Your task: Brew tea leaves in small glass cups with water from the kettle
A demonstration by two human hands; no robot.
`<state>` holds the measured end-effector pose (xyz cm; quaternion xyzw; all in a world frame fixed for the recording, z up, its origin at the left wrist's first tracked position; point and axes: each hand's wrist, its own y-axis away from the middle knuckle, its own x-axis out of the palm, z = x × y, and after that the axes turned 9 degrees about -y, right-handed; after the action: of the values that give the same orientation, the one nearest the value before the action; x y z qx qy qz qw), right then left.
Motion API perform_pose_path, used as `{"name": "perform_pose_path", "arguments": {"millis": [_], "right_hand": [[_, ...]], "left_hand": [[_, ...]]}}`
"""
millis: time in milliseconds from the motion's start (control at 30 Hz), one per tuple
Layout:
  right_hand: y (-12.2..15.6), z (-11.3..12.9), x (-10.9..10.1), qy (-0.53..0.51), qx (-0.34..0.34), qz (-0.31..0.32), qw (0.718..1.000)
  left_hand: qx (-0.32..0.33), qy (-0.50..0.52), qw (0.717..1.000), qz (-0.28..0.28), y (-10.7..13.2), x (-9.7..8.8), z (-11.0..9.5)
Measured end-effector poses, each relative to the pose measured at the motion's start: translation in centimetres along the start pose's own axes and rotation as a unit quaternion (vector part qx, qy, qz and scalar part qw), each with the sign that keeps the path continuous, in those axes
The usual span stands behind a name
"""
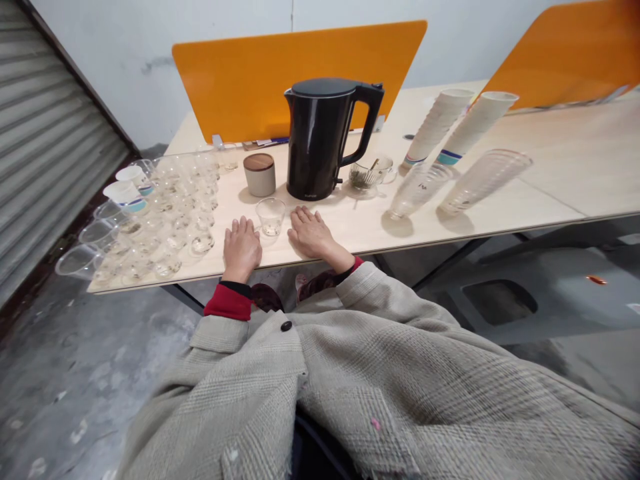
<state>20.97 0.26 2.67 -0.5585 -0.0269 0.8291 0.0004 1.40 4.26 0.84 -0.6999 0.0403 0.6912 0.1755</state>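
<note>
My left hand (242, 249) lies flat on the table near its front edge, fingers stretched out and holding nothing. To the right, my right hand (311, 233) rests palm down, also open. Between the two stands a clear plastic cup (271, 217) with a few dark bits at its bottom. Just behind it are a black electric kettle (320, 140) and a grey canister (260, 179) with a wooden lid. Right of the kettle sits a glass cup (364, 179) with what look like tea leaves and a spoon handle in it.
Many clear cups (170, 213) crowd the table's left end, two paper cups (131, 193) among them. Stacks of paper cups (435, 127) and clear plastic cups (483, 183) stand at the right. An orange divider (235, 80) rises behind. A grey stool (560, 293) is below the right side.
</note>
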Motion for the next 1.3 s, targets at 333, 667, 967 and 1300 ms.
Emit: {"name": "perform_pose_path", "arguments": {"millis": [333,667,967,1300], "right_hand": [[-0.04,-0.05,0.10,0.000,0.002,0.002,1.000],[0.10,0.19,-0.19,-0.004,0.008,0.011,1.000],[0.18,0.21,-0.23,-0.006,0.003,0.007,1.000],[0.14,0.13,-0.15,0.001,0.003,0.006,1.000]], "left_hand": [[-0.001,-0.001,1.000,0.002,-0.01,-0.02,-0.07],[0.000,-0.009,1.000,0.003,-0.07,0.19,-0.01],[0.001,-0.019,1.000,-0.004,-0.02,0.18,-0.03],[-0.001,-0.001,1.000,-0.008,0.10,0.12,0.01]]}}
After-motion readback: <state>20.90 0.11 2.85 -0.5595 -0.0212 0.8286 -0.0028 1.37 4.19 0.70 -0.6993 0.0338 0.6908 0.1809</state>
